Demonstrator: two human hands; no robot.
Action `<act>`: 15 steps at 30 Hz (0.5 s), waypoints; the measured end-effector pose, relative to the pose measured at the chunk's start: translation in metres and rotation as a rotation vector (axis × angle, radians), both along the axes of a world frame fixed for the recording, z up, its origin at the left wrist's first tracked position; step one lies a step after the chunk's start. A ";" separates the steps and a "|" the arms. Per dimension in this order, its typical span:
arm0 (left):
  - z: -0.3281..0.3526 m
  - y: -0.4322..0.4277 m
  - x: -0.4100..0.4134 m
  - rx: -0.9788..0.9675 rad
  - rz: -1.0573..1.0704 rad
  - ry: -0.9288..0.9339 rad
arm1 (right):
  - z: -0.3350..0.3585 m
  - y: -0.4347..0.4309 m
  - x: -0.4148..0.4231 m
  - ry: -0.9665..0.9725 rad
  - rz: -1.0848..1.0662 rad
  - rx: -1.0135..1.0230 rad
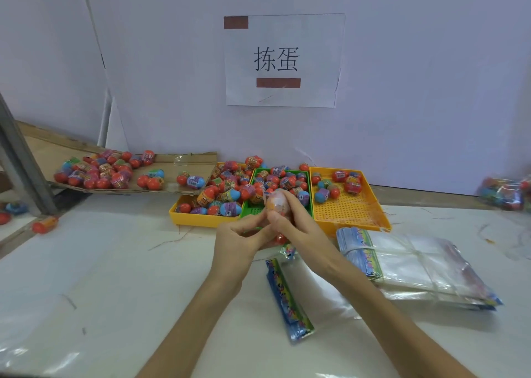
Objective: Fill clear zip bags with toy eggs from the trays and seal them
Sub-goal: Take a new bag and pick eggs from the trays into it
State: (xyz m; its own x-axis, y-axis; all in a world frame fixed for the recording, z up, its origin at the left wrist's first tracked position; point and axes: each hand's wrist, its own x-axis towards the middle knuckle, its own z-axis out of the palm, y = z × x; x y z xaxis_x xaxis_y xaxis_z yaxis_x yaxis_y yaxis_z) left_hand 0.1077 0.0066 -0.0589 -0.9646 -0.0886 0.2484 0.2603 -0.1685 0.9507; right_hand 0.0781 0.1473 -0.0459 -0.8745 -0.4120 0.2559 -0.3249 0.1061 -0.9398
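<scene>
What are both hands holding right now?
Left hand: pinching the clear plastic zip bag of toy eggs.
Right hand: gripping the same bag.

Left hand [240,235] and right hand [298,222] tight around an egg-filled clear bag [277,202], just before 3 trays [349,209]
</scene>
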 end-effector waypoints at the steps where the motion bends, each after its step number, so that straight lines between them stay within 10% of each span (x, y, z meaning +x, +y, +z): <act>1: 0.001 0.000 0.001 0.006 -0.006 0.005 | -0.001 -0.001 0.000 0.016 -0.011 0.010; 8: -0.003 -0.001 0.000 -0.021 -0.028 0.013 | -0.005 -0.003 0.001 0.040 -0.071 0.103; 15: -0.002 -0.007 -0.007 0.005 0.098 -0.015 | 0.006 0.013 -0.014 -0.353 -0.056 -0.441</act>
